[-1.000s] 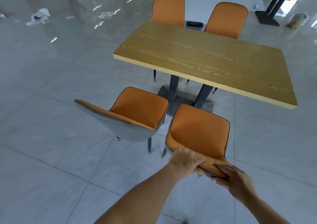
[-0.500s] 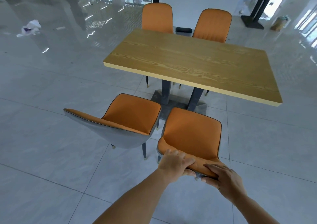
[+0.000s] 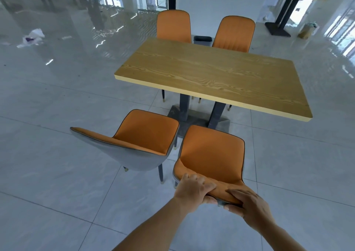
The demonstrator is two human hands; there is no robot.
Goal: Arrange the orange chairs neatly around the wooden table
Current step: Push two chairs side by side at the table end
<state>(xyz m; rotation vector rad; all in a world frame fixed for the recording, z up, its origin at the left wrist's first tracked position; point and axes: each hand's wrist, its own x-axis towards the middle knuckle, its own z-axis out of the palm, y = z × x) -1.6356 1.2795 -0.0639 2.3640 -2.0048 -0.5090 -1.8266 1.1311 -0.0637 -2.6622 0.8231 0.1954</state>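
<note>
Grey tiled floor (image 3: 57,174); left hand (image 3: 192,190), right hand (image 3: 247,205) grip near orange chair (image 3: 211,154) backrest top, fingers (image 3: 206,185) curled over rim

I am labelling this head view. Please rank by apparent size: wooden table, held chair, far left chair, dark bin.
1. wooden table
2. held chair, near the camera, so its lead is unsure
3. far left chair, partly hidden by the table
4. dark bin

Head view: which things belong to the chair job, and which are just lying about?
Job: wooden table; near chair, held by left hand and right hand; turned chair beside it; far chairs.
Lying about: white litter; dark bin; other table.
</note>
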